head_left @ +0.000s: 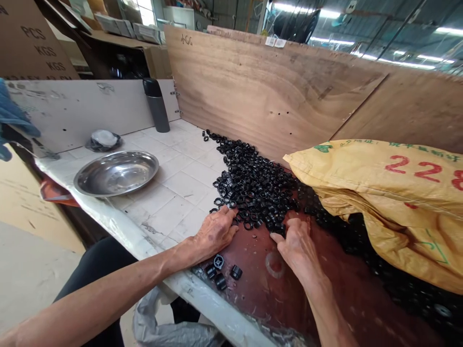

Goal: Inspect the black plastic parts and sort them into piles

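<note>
A heap of small black plastic rings [253, 183] spreads over the table in front of me. At its near left edge lies my left hand [216, 229], fingertips touching the rings and thumb apart from the fingers. My right hand [299, 243] rests at the near right edge of the heap, thumb stretched toward the rings and fingers bent forward; it seems to hold nothing. Close to my left wrist, several black plastic caps [236, 272] sit loose on the dark red board [260, 289]. Some fingertips of both hands are partly hidden.
A steel bowl [115, 173], a clump in dark plastic [103, 140] and a dark grey flask [157, 106] stand on the tiled left side. A yellow woven sack [390, 193] lies over more black parts at right. Wooden boards [253, 82] wall the back.
</note>
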Demonstrator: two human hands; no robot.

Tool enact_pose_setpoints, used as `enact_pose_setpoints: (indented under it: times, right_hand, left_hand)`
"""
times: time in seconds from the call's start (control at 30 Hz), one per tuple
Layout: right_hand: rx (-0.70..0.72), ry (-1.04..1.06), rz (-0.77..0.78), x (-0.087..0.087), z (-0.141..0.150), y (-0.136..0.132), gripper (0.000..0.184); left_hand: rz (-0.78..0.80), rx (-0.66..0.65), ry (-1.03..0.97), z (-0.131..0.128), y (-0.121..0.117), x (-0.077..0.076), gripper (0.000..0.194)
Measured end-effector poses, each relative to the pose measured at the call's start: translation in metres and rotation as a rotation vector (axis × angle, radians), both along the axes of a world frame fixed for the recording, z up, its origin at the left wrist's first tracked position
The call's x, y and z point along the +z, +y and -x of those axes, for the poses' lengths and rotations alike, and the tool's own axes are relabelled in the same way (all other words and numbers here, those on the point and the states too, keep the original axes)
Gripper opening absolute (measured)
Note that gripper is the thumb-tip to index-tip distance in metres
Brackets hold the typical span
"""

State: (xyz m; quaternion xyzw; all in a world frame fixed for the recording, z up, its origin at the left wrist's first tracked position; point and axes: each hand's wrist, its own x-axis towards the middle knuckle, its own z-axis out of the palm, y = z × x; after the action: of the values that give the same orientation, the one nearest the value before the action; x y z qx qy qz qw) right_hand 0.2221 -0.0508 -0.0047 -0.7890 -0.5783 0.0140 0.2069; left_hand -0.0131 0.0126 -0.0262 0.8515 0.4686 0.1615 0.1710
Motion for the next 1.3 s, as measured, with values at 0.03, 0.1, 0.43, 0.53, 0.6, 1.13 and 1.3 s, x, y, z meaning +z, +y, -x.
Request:
enact_pose_setpoints:
  times: [0.03, 0.1, 0.43, 0.53, 0.6, 1.13, 1.3]
  right_hand:
    - [0.049, 0.033, -0.023, -0.006, 0.003, 0.002, 0.027]
    - [0.114, 0.086, -0.036, -0.016, 0.012, 0.006, 0.023]
    - [0.094, 0.196, -0.065, -0.008, 0.011, 0.008, 0.018]
    - [0.131, 0.273, -0.09, -0.003, 0.01, 0.007, 0.021]
    - [0.149, 0.421, -0.041, 0.0, 0.016, 0.007, 0.026]
    - [0.307, 1.138, -0.107, 0.01, 0.056, -0.003, 0.026]
    - [0.427, 0.844, -0.183, 0.004, 0.058, -0.003, 0.01]
  left_hand:
    - [-0.012, -0.006, -0.008, -0.003, -0.001, -0.002, 0.033]
    - [-0.038, -0.02, -0.047, -0.005, -0.003, -0.007, 0.031]
    - [0.079, -0.085, -0.447, 0.006, -0.005, -0.004, 0.017]
    - [0.046, -0.171, -0.481, 0.006, -0.006, -0.005, 0.024]
    - [-0.008, -0.233, -0.488, 0.006, -0.006, -0.008, 0.03]
    - [0.179, -0.202, -0.625, 0.003, -0.008, 0.005, 0.036]
    - [0.323, -0.215, -0.746, 0.004, -0.01, 0.006, 0.039]
